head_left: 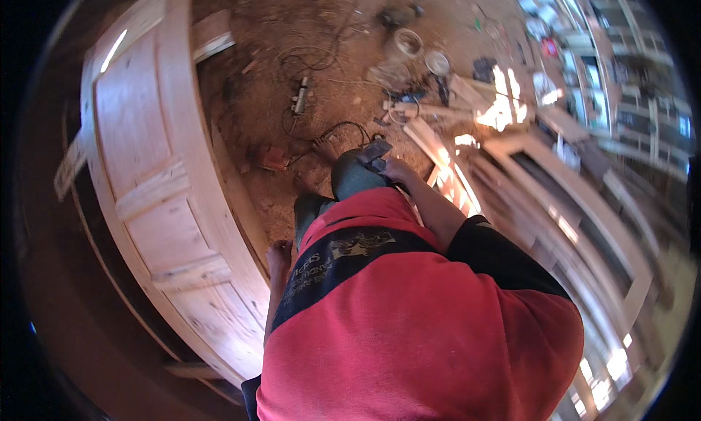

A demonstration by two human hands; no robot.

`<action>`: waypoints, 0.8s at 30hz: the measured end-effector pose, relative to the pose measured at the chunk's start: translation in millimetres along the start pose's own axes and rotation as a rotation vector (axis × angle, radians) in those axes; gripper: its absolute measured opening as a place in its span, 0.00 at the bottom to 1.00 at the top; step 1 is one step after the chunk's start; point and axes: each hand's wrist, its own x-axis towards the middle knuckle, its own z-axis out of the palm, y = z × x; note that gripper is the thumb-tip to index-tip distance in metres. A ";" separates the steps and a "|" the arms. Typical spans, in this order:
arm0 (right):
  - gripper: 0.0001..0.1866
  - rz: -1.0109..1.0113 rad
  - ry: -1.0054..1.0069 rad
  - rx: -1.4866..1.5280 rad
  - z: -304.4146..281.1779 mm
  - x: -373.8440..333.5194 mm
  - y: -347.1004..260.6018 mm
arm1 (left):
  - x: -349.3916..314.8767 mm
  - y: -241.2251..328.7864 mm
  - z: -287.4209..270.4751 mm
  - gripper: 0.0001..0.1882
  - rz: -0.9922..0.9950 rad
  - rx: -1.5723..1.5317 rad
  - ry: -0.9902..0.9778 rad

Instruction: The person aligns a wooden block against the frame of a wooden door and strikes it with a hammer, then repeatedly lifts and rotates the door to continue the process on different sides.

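Two hands: both lie to the right of the pale panelled door — the left hand just beside its long edge, the right hand well apart from it.
Right hand: fingers wrapped around a dark tool, held in front of the thigh, right of the door; perhaps the leg helps bear its weight. Its kind is too unclear to tell.
Left hand: hangs low by the door's edge, nothing visible in it; I cannot tell how far the fingers are curled, or whether they touch the wood.
Door: lies face up, with one wooden bar poking out past its left edge and another bar nearer its bottom end — probably supports keeping it off the ground.
Ground: right of the door, a grey tool lies near loops of cord, likely left slack for reach; two buckets stand farther right.
Wooden frame: well right of the door, a long frame rests among boards, seemingly grouped to save room.
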 end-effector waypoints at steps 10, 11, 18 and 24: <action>0.22 0.173 0.041 0.077 145.3 -140.8 74.8 | 111.9 90.4 -72.1 0.26 0.259 0.612 -0.234; 0.20 0.152 0.047 0.064 141.7 -148.5 64.0 | 123.4 113.0 -80.7 0.27 0.271 0.689 -0.194; 0.18 0.512 0.048 0.649 139.6 -158.3 68.6 | 268.0 262.8 -50.8 0.23 0.472 0.468 -0.359; 0.17 0.659 0.041 0.911 140.3 -69.4 89.1 | 370.6 414.6 87.1 0.22 0.380 0.786 -0.538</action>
